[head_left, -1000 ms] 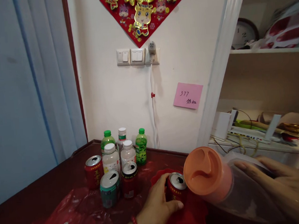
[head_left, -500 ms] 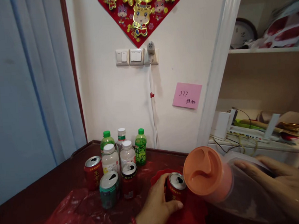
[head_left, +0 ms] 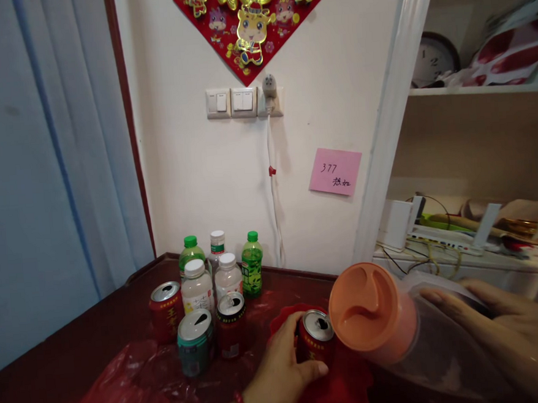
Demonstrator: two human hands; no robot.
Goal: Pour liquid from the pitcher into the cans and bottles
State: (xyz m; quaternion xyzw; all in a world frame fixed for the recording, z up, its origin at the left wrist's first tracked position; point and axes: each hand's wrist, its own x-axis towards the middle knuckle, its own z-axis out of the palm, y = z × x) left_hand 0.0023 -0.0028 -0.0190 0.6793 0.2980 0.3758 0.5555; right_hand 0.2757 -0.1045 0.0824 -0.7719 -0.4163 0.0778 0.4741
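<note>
My left hand (head_left: 281,372) grips an opened red can (head_left: 316,343) that stands in a red dish (head_left: 330,387) on the dark red table (head_left: 85,343). My right hand (head_left: 508,332) holds a clear plastic jug (head_left: 427,350) tipped on its side, its orange lid (head_left: 369,314) facing the camera just right of the can's top. The jug's spout is beside the can, and no liquid can be seen flowing.
Two more red cans (head_left: 166,310), a teal can (head_left: 194,342) and several capped bottles (head_left: 196,286) stand grouped at the left rear of the table on red plastic film (head_left: 148,382). A wall with a cable (head_left: 276,213) lies behind; cluttered shelves (head_left: 465,237) are at right.
Both hands, the can and the jug hold their positions. The view has drifted slightly, shifting everything a little to the left.
</note>
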